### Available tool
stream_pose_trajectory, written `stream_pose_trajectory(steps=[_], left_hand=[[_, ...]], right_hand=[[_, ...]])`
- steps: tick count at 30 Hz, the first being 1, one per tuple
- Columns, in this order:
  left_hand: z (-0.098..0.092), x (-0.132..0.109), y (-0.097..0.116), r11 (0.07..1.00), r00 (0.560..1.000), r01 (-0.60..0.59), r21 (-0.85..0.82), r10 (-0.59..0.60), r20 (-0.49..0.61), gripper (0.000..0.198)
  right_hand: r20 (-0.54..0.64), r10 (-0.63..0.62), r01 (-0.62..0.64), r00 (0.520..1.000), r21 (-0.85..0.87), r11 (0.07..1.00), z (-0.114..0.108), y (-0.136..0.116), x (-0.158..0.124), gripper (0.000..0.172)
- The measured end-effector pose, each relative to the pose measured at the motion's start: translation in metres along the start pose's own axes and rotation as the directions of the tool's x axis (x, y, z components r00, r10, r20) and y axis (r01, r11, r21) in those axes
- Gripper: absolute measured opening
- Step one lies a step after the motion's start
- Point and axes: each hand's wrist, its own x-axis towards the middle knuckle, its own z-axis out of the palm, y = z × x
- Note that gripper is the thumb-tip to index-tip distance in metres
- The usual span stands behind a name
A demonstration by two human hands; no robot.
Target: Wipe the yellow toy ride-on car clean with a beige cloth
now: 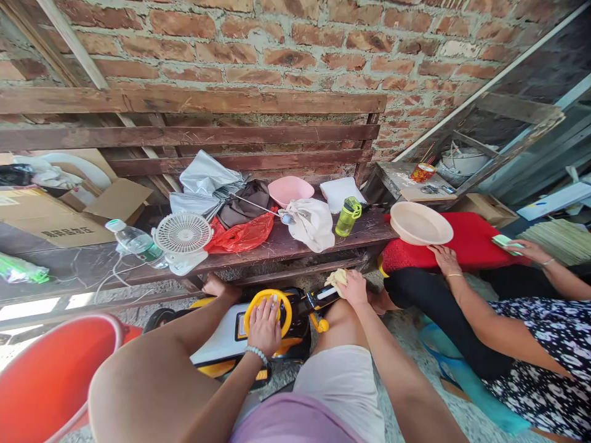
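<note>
My left hand [264, 326], with a beaded bracelet on its wrist, lies across a yellow steering wheel [268, 311] on a child's ride-on toy car [244, 329]. The car stands between my bare legs, its white and black body partly hidden by my arm. My right hand [355, 289] presses a crumpled cream cloth [336, 280] against the black part of the car [321, 298], near a small yellow knob [319, 324]. A bare foot [217, 286] rests near the bench's lower rail.
A co-worker's hands [444, 259] rest beside a pale plate [421, 223] on red fabric. The dark wooden bench [295, 241] holds a small white fan [183, 234], bottles, a pink bowl [290, 191] and bags. Cardboard boxes [55, 216] stand left; an orange tub [55, 381] sits lower left.
</note>
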Motion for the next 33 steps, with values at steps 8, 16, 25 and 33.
stream_pose_trajectory(steps=[8, 16, 25, 33], left_hand=[[0.003, 0.0, -0.001, 1.0, 1.0, 0.009, 0.028, -0.008, -0.011, 0.057], [0.002, 0.001, -0.002, 0.999, 1.0, -0.008, 0.047, 0.007, 0.014, 0.06], [0.001, 0.001, 0.003, 1.0, 1.0, 0.012, 0.003, -0.012, -0.019, 0.058], [-0.004, 0.003, 0.003, 1.0, 1.0, 0.022, -0.021, -0.022, -0.002, 0.056]], right_hand=[[-0.09, 0.135, -0.131, 0.987, 0.053, 0.99, 0.006, -0.039, -0.026, 0.044], [-0.053, -0.08, 0.086, 0.995, 0.117, 0.989, 0.004, -0.048, -0.056, 0.038], [0.002, 0.206, -0.205, 0.979, -0.068, 0.976, -0.019, 0.005, -0.019, 0.041], [0.042, 0.128, -0.13, 0.991, 0.046, 0.99, -0.017, -0.055, -0.053, 0.031]])
